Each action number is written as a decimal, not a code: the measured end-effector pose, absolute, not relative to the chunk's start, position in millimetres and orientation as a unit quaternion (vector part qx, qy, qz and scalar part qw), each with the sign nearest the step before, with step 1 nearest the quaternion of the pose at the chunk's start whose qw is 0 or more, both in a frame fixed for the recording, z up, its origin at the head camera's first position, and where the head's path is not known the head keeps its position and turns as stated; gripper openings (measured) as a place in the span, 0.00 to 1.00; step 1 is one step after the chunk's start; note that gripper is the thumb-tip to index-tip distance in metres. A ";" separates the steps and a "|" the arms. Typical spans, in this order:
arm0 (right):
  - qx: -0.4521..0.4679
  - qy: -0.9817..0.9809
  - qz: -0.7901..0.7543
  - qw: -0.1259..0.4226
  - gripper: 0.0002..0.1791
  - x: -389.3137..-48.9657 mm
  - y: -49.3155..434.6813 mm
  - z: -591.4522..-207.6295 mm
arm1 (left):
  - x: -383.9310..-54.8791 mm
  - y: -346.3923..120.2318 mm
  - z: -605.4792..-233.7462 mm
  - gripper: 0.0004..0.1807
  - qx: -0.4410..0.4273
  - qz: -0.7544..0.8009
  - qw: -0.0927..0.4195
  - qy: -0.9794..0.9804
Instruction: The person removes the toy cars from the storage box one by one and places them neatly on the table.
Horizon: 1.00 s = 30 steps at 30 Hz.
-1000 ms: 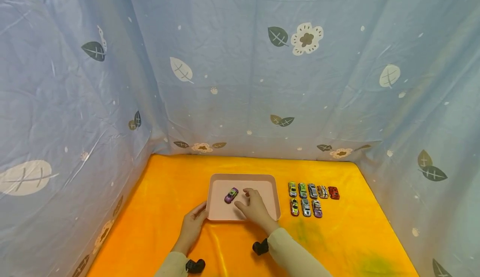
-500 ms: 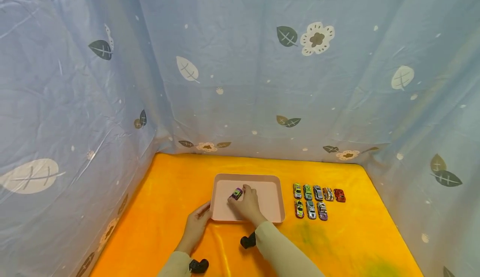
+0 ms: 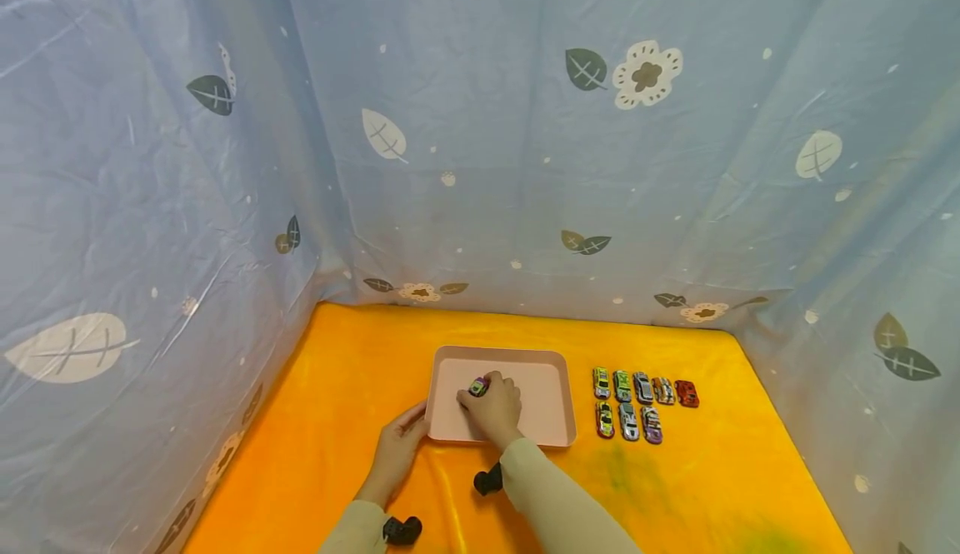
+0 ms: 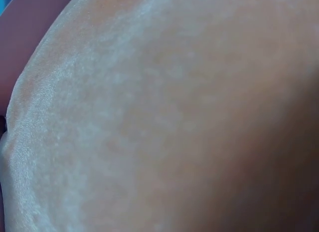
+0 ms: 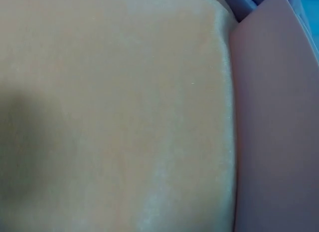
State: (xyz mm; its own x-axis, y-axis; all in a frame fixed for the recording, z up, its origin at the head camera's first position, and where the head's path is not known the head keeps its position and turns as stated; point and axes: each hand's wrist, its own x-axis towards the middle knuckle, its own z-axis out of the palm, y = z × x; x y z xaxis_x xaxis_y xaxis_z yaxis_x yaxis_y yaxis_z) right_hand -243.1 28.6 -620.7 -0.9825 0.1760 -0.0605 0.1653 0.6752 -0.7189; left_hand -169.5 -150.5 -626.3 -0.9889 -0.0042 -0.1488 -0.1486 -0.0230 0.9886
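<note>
In the head view, a pale pink tray (image 3: 547,440) lies on the yellow cloth. My right hand (image 3: 495,408) reaches over its front wall and pinches a small purple and green toy car (image 3: 478,386) between thumb and fingers. The hand hides part of the car. At the tray's front left corner, my left hand (image 3: 399,446) holds the side, its thumb and fingers at the rim. Skin fills most of both wrist views; a strip of the tray (image 5: 279,117) shows on the right of the right wrist view.
To the right of the tray, several toy cars stand in two rows, a red car (image 3: 687,393) at the far right end of the back row. Blue leaf-print curtains (image 3: 480,121) enclose the yellow table (image 3: 712,487) at the back and both sides.
My right hand has come left to the purple and green car and gripped it; it was apart from it a second ago. The left hand stays at the tray's corner. The head view has shifted slightly.
</note>
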 end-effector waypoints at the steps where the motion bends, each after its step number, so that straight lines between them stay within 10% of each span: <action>1: -0.092 -0.915 0.392 0.007 0.33 -242.9 29.4 -620.4 | -168.8 -149.5 -624.4 0.24 -0.052 0.713 0.049 0.698; 30: 0.059 -0.877 0.478 -0.009 0.29 -235.4 109.6 -578.8 | -170.5 -148.6 -643.2 0.24 -0.080 0.688 0.035 0.721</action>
